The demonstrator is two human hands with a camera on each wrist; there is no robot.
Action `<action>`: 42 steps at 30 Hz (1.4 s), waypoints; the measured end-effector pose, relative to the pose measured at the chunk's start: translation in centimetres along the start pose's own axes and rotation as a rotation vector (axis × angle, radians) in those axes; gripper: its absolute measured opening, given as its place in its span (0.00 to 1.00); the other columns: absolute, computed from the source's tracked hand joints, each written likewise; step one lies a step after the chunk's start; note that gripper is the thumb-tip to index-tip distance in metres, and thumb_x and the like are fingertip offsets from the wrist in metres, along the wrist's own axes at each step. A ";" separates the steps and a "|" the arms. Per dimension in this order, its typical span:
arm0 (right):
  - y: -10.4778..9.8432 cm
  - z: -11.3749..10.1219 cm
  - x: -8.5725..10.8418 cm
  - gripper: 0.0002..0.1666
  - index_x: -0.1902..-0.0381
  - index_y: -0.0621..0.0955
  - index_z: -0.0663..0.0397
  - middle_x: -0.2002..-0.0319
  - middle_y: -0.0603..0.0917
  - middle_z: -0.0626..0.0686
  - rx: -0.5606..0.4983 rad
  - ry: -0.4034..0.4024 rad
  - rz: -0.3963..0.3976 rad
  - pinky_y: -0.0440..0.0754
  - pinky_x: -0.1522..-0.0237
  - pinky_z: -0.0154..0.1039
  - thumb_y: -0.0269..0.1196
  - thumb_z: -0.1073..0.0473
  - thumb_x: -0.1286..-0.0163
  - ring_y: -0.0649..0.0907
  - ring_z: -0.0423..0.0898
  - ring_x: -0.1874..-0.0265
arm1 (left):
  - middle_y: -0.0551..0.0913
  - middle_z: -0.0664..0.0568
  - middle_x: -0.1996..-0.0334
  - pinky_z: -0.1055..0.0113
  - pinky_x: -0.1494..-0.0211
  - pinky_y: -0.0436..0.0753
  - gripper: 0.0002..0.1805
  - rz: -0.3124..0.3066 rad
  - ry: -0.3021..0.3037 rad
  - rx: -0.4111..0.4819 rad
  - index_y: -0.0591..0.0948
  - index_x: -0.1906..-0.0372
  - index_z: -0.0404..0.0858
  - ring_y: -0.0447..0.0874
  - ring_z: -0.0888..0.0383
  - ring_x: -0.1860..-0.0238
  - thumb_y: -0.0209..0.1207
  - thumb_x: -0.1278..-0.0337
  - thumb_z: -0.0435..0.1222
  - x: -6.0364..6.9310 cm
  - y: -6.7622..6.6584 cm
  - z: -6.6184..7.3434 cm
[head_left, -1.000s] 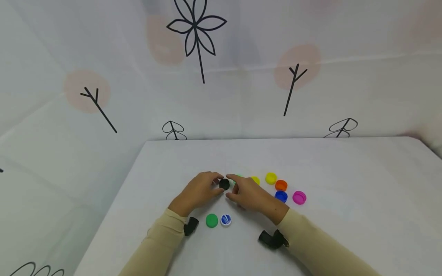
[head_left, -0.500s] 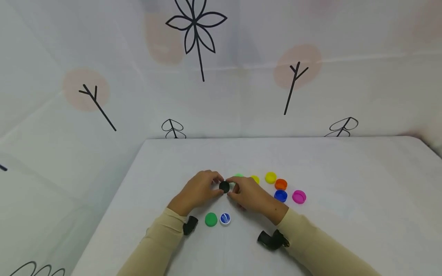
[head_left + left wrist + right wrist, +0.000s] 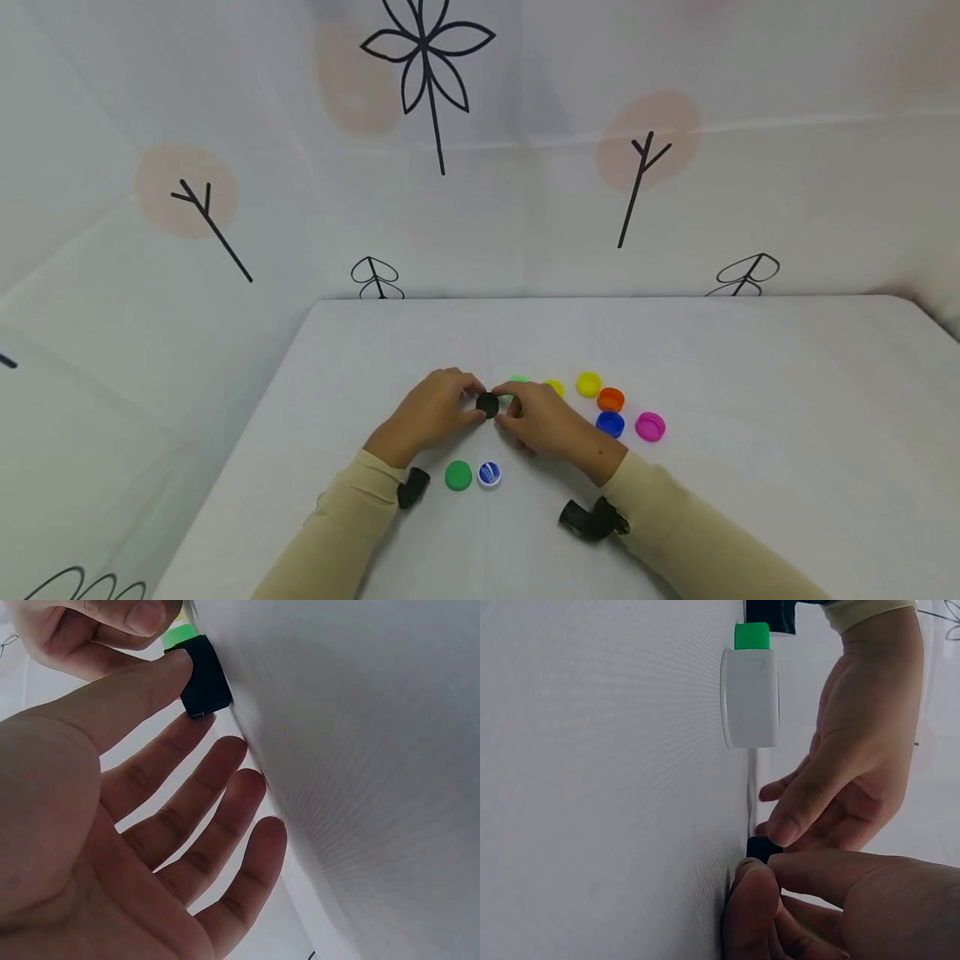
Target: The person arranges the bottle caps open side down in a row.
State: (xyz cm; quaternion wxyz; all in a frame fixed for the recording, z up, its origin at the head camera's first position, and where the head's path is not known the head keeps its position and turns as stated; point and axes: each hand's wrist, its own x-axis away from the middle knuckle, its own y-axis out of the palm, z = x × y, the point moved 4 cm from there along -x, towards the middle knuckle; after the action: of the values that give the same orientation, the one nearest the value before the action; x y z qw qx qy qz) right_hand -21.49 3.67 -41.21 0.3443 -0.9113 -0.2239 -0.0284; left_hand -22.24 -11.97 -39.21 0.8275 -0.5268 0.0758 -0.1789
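In the head view a black bottle cap [image 3: 487,406] lies on the white table between both hands. My left hand [image 3: 429,417] pinches it from the left; in the left wrist view the thumb lies on one side of the cap, the index finger on the other, and the remaining fingers spread loosely. From the right, my right hand [image 3: 546,421] has its thumb and index finger curled about the cap's edge, fingertips at it in the right wrist view. A light green cap [image 3: 517,380] shows partly behind the right hand.
Nearer the body lie a green cap [image 3: 458,476] and a white cap with a blue top [image 3: 489,474]. To the right are two yellow caps, one [image 3: 588,384] fully visible, plus orange [image 3: 611,400], blue [image 3: 610,425] and pink [image 3: 650,427] caps. Patterned cloth [image 3: 525,208] hangs behind the table.
The right fingertips have closed in on the black cap from a small gap. The cap has shifted slightly toward the body; the left hand keeps its hold. Other caps stay put.
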 end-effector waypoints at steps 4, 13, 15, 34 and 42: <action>0.1 0.1 0.0 0.26 0.36 0.78 0.54 0.75 0.80 0.49 -0.002 -0.002 -0.001 0.80 0.78 0.35 0.66 0.62 0.32 0.78 0.44 0.85 | 0.85 0.52 0.56 0.58 0.42 0.80 0.16 -0.007 0.000 0.000 0.85 0.50 0.41 0.81 0.55 0.51 0.70 0.43 0.41 0.1 0.0 0.0; 0.1 0.0 0.1 0.26 0.35 0.76 0.54 0.71 0.80 0.48 -0.018 -0.017 0.013 0.80 0.78 0.34 0.65 0.62 0.30 0.78 0.44 0.84 | 0.86 0.52 0.52 0.56 0.40 0.80 0.16 -0.020 0.013 0.006 0.83 0.47 0.42 0.82 0.54 0.47 0.66 0.38 0.41 0.3 -0.2 0.2; 0.1 0.0 0.1 0.25 0.36 0.75 0.55 0.69 0.81 0.48 -0.019 -0.037 0.016 0.80 0.78 0.33 0.65 0.62 0.30 0.78 0.43 0.85 | 0.86 0.52 0.52 0.56 0.40 0.80 0.17 -0.030 0.003 0.024 0.82 0.46 0.42 0.83 0.54 0.47 0.66 0.37 0.42 0.3 -0.3 0.2; -0.6 -0.7 0.6 0.25 0.36 0.77 0.55 0.51 0.86 0.54 -0.032 -0.149 0.133 0.80 0.78 0.32 0.65 0.60 0.30 0.80 0.40 0.82 | 0.88 0.55 0.59 0.57 0.48 0.82 0.18 -0.020 -0.020 0.140 0.80 0.42 0.47 0.84 0.58 0.55 0.59 0.31 0.47 0.4 -0.9 0.1; -1.1 -0.9 0.7 0.26 0.36 0.75 0.55 0.51 0.87 0.56 -0.066 -0.165 0.194 0.81 0.78 0.33 0.65 0.58 0.29 0.82 0.40 0.82 | 0.88 0.57 0.60 0.61 0.53 0.82 0.19 0.021 -0.030 0.140 0.82 0.42 0.47 0.83 0.61 0.59 0.56 0.29 0.50 0.3 -1.3 0.3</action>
State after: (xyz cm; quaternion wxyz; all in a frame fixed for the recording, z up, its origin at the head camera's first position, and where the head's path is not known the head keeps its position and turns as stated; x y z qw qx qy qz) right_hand -21.24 4.09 -39.78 0.2958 -0.9388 -0.1611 0.0725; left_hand -22.14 -12.32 -37.93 0.8652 -0.4694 0.0561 -0.1670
